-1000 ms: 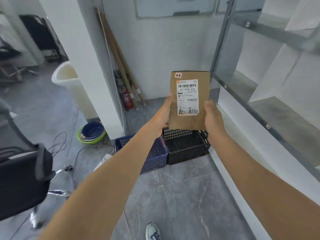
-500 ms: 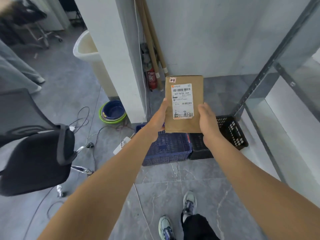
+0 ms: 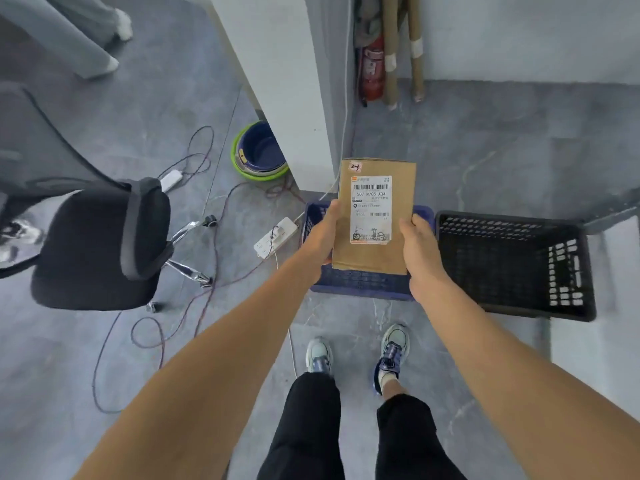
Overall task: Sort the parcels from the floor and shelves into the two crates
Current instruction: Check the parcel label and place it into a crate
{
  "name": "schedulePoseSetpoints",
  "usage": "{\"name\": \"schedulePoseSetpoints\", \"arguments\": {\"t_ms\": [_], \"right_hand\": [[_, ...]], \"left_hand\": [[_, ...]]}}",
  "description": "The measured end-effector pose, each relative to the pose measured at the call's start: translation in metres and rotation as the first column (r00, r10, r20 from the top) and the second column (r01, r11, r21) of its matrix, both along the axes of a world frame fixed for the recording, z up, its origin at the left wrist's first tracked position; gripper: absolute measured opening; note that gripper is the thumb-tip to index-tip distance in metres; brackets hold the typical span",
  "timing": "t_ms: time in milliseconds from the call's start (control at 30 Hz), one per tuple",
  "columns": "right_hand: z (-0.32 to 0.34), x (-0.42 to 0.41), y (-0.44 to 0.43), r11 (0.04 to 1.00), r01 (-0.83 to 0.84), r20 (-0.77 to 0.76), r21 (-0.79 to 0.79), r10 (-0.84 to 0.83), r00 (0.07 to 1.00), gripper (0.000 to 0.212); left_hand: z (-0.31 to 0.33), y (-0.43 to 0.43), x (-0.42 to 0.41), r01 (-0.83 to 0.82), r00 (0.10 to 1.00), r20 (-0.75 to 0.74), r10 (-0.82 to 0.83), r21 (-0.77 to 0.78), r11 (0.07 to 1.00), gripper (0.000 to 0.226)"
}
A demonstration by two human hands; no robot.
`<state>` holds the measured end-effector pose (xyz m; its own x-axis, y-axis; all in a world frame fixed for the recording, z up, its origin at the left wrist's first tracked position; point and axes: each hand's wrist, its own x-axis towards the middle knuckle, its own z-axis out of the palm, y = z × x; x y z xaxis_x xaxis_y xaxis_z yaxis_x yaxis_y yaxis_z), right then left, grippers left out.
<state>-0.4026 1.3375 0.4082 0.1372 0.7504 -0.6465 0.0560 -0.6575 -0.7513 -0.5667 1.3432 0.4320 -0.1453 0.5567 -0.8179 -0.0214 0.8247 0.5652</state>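
Note:
A flat brown cardboard parcel (image 3: 401,202) with a white shipping label is held upright in front of me. My left hand (image 3: 320,237) grips its left edge and my right hand (image 3: 420,252) grips its right edge. Directly beneath the parcel stands the blue crate (image 3: 360,285), mostly hidden by the parcel and my hands. The black crate (image 3: 512,261) stands beside it on the right; I see nothing inside it.
A white pillar (image 3: 277,81) rises just behind the blue crate. A black office chair (image 3: 100,247), a power strip (image 3: 275,237) and loose cables lie to the left. Stacked basins (image 3: 259,154) sit by the pillar. A fire extinguisher (image 3: 371,69) leans at the back wall.
My view has tilted down and I have stepped closer; the crates now lie right below the parcel. Both hands keep their hold on the parcel, which has come lower over the blue crate.

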Motion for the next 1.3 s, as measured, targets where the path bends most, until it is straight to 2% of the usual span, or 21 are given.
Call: {"name": "schedulePoseSetpoints", "arguments": {"t_ms": [67,133,200,300,333,533,633,733,833,867,1033,1200,1300], "right_hand": [[-0.023,-0.009,0.014,0.999,0.007,-0.005,-0.037,-0.007,1.000,0.043],[-0.053,-0.019,0.029,0.997,-0.017,0.013,-0.081,0.018,1.000,0.045],[-0.088,-0.031,0.042,0.992,-0.025,0.028,-0.127,0.029,0.999,0.048],[-0.142,-0.055,0.061,0.978,0.012,0.039,-0.209,-0.004,0.999,0.055],[-0.159,-0.064,0.067,0.975,0.012,0.049,-0.224,-0.001,0.999,0.057],[-0.276,-0.107,0.098,0.949,0.044,0.072,-0.313,-0.022,0.997,0.051],[-0.342,-0.116,0.105,0.935,0.063,0.099,-0.349,-0.030,0.995,0.045],[-0.399,-0.120,0.108,0.940,0.002,0.095,-0.342,0.033,0.995,0.041],[-0.440,-0.122,0.112,0.931,-0.018,0.074,-0.363,0.048,0.996,0.044],[-0.454,-0.122,0.112,0.927,-0.012,0.057,-0.374,0.036,0.998,0.048],[-0.499,-0.127,0.120,0.895,0.049,0.014,-0.444,-0.047,0.999,0.059],[-0.536,-0.140,0.123,0.872,0.079,-0.010,-0.482,-0.096,0.995,0.069],[-0.559,-0.144,0.124,0.881,0.089,-0.036,-0.464,-0.119,0.992,0.058]], "left_hand": [[-0.030,0.015,-0.011,-0.031,0.999,-0.007,0.031,-0.025,0.999,0.058],[-0.061,0.030,-0.023,-0.064,0.998,-0.003,0.064,-0.071,0.995,0.065],[-0.105,0.045,-0.038,-0.091,0.996,-0.002,0.091,-0.110,0.990,0.084],[-0.198,0.063,-0.064,-0.123,0.992,-0.043,0.117,-0.199,0.972,0.130],[-0.226,0.066,-0.072,-0.124,0.992,-0.046,0.116,-0.224,0.967,0.136],[-0.330,0.093,-0.104,-0.025,0.998,-0.065,0.006,-0.300,0.954,0.105],[-0.364,0.111,-0.108,0.123,0.982,-0.101,-0.160,-0.304,0.945,0.083],[-0.411,0.122,-0.111,0.349,0.899,-0.170,-0.403,-0.276,0.896,0.065],[-0.462,0.123,-0.105,0.474,0.797,-0.272,-0.539,-0.269,0.838,0.046],[-0.475,0.121,-0.101,0.502,0.764,-0.291,-0.576,-0.292,0.814,0.045],[-0.520,0.119,-0.090,0.375,0.830,-0.285,-0.479,-0.350,0.858,0.074],[-0.546,0.121,-0.084,0.352,0.835,-0.307,-0.457,-0.342,0.872,0.074],[-0.556,0.118,-0.080,0.416,0.792,-0.324,-0.517,-0.333,0.846,0.073]]}}
